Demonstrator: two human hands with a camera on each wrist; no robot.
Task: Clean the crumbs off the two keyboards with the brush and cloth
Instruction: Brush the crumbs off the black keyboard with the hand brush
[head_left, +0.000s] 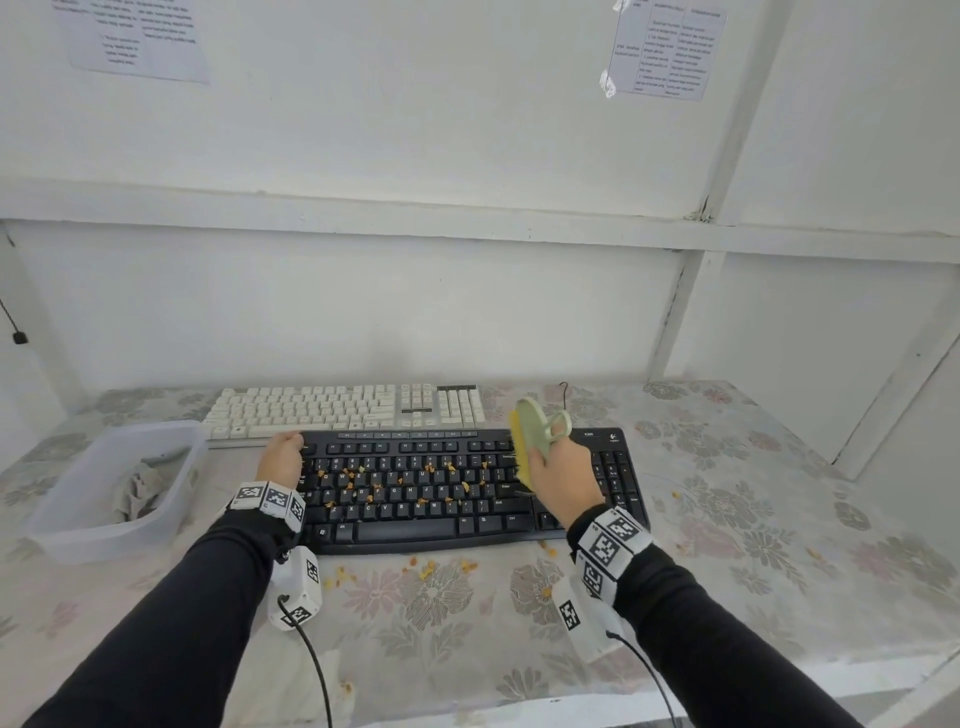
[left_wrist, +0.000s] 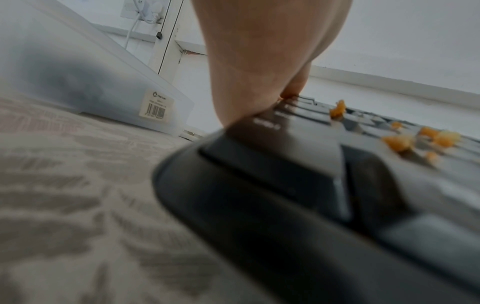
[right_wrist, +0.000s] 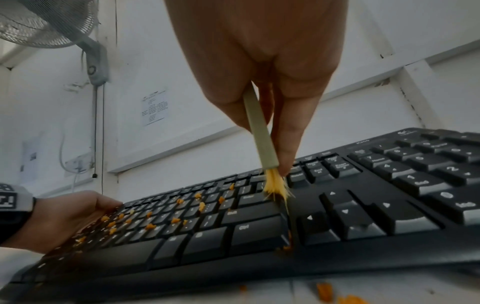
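A black keyboard (head_left: 441, 525) lies in front of me with several orange crumbs (head_left: 376, 491) scattered over its letter keys. A white keyboard (head_left: 343, 408) sits directly behind it. My right hand (head_left: 563, 478) grips a pale green brush (head_left: 535, 431) with yellow bristles. In the right wrist view the bristles (right_wrist: 275, 185) touch the black keyboard (right_wrist: 259, 232) in the gap beside the Enter key. My left hand (head_left: 283, 457) rests on the keyboard's left end, with fingertips (left_wrist: 292, 92) down on the keys. The cloth (head_left: 137, 488) lies crumpled in a container.
A translucent plastic container (head_left: 104, 540) stands at the left on the floral tablecloth (head_left: 753, 519). More crumbs (head_left: 428, 569) lie on the cloth before the black keyboard, and a few to its right. White wall and shelf frame close off the back.
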